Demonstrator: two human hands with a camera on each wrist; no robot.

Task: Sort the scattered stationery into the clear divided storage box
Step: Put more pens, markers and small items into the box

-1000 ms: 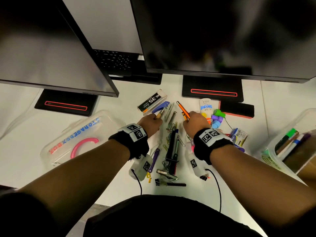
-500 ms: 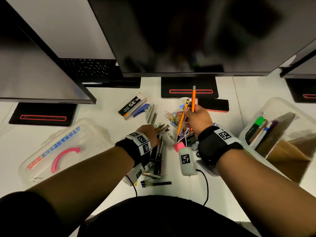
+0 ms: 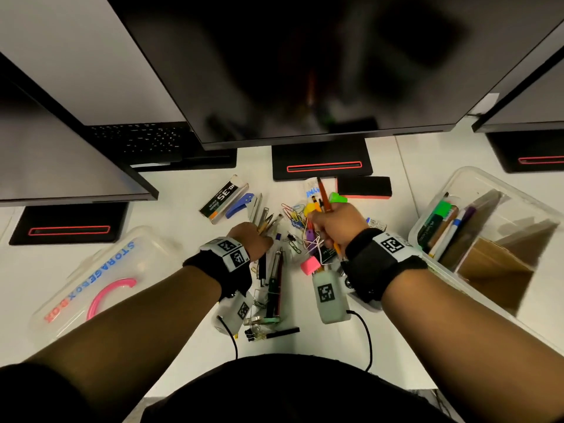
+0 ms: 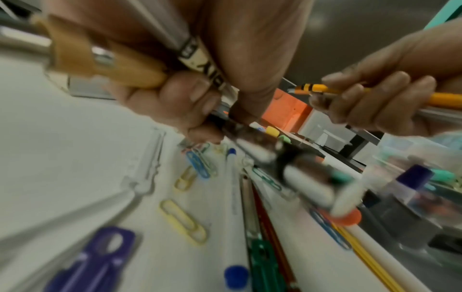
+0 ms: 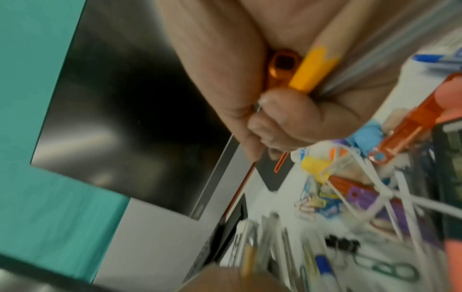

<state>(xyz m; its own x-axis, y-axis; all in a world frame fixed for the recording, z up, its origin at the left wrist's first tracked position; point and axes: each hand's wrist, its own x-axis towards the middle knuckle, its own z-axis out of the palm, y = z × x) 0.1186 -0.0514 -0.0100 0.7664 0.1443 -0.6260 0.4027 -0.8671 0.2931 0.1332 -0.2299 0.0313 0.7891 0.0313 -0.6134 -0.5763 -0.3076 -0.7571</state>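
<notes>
Your left hand point(image 3: 254, 239) grips a bundle of pens point(image 3: 268, 220) low over the stationery pile point(image 3: 276, 279) at the desk's centre, while your right hand point(image 3: 337, 225) grips pencils point(image 3: 324, 196) above the paper clips point(image 3: 293, 210), with the clear box point(image 3: 476, 178) at your right.

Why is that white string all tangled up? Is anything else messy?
Yes. A white string is snarled around bits under the right hand, which grips pencils. Paper clips lie scattered loose on the desk. The storage box lid lies off to the left, away from the clear box.
</notes>
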